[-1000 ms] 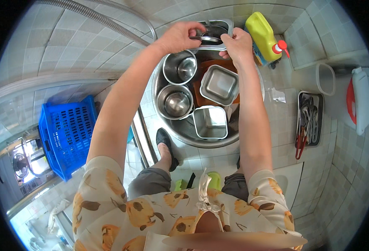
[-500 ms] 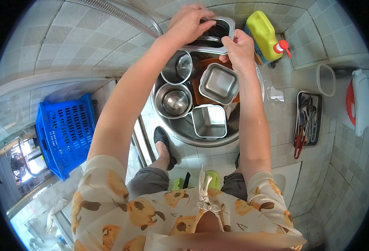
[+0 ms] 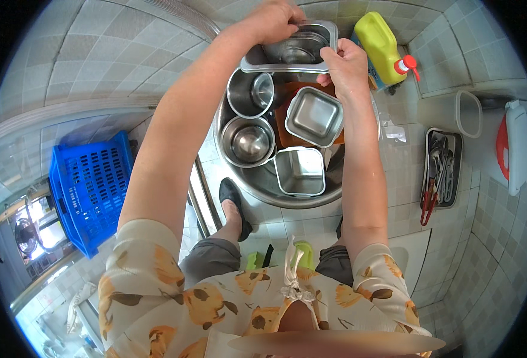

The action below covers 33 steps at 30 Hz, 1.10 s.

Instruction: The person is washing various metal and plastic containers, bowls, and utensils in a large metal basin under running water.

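Observation:
My right hand (image 3: 348, 65) is closed on the right end of a rectangular steel pan (image 3: 311, 68), thumb on its rim. At the far left side, my left hand (image 3: 273, 22) has curled fingers at the rim; the thumb lies over the inside and the other fingers are partly hidden. A rounded metallic shape shows inside the pan. Below it is a wide metal basin (image 3: 263, 194). The basin holds two round steel pots, the upper one (image 3: 243, 95) and the lower one (image 3: 239, 142), and two square steel containers, one (image 3: 315, 116) tilted above the other (image 3: 300, 171).
A yellow-green jug (image 3: 375, 45) with a red cap stands to the basin's right. Farther right are a tray of utensils (image 3: 439, 167) with red handles and a clear plastic container (image 3: 467, 113). At left is a blue crate (image 3: 93, 191). A hose (image 3: 186, 15) runs along the wall.
The pan has tipped so more of its inside shows, and its left end is further out. My left hand has moved up and stands clearer of the pan's inside. My right hand keeps its hold.

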Motion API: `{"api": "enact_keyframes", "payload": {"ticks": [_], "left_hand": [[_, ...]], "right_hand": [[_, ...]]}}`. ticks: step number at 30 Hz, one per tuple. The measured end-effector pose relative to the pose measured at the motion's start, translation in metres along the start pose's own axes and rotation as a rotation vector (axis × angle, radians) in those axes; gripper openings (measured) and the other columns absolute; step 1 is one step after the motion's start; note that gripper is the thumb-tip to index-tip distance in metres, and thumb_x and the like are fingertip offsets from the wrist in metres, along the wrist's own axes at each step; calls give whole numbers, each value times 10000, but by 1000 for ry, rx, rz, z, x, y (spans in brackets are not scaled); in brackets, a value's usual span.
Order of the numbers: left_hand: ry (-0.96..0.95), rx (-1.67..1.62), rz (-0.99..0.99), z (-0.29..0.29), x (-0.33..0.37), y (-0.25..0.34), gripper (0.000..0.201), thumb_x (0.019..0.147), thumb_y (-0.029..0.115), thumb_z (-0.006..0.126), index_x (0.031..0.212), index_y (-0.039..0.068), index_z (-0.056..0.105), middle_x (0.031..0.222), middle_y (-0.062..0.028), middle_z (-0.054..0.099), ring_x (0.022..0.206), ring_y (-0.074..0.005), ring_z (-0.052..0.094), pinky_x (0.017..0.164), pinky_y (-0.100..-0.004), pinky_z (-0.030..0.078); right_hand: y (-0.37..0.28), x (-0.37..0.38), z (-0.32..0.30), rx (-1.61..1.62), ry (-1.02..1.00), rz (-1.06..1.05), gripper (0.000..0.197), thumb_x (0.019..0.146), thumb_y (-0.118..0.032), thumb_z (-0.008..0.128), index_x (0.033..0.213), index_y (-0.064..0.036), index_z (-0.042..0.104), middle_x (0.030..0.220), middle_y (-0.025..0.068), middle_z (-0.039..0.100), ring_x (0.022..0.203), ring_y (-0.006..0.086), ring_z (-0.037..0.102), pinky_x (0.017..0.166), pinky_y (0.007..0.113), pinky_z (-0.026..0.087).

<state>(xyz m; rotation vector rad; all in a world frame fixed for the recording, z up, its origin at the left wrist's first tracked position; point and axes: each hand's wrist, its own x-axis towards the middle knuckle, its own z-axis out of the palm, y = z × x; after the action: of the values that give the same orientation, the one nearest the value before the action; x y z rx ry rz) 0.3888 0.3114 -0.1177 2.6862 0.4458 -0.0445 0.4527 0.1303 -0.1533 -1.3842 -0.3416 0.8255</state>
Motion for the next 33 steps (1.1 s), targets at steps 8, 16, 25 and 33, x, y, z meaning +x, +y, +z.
{"api": "enact_keyframes", "payload": {"ticks": [8, 16, 25, 33], "left_hand": [[440, 157, 242, 22, -33, 11, 286, 765, 170, 691, 1040, 99, 655, 955, -120, 640, 861, -305, 619, 761, -377, 509], [311, 70, 111, 30, -50, 18, 316, 759, 178, 693, 1060, 96, 642, 975, -102, 627, 894, -303, 601, 788, -385, 502], [381, 128, 132, 37, -56, 14, 247, 762, 198, 694, 991, 113, 658, 980, -62, 641, 874, -280, 619, 763, -378, 509], [456, 167, 69, 36, -54, 18, 257, 772, 210, 689, 1008, 118, 646, 978, -52, 637, 843, -273, 624, 722, -366, 515]], "right_hand": [[6, 0, 1, -39, 53, -76, 132, 772, -66, 583, 712, 23, 505, 602, 82, 550, 412, 172, 584, 332, 268, 445], [7, -8, 9, -82, 116, -206, 121, 772, -46, 581, 724, 49, 525, 619, 85, 562, 434, 172, 600, 350, 284, 473], [14, -5, 11, 2, 146, -125, 150, 775, -28, 576, 678, 27, 476, 602, 75, 533, 419, 180, 593, 317, 283, 459], [13, -5, 11, 40, 160, -119, 172, 777, -34, 565, 665, 11, 443, 586, 74, 512, 385, 187, 573, 299, 285, 442]]}}
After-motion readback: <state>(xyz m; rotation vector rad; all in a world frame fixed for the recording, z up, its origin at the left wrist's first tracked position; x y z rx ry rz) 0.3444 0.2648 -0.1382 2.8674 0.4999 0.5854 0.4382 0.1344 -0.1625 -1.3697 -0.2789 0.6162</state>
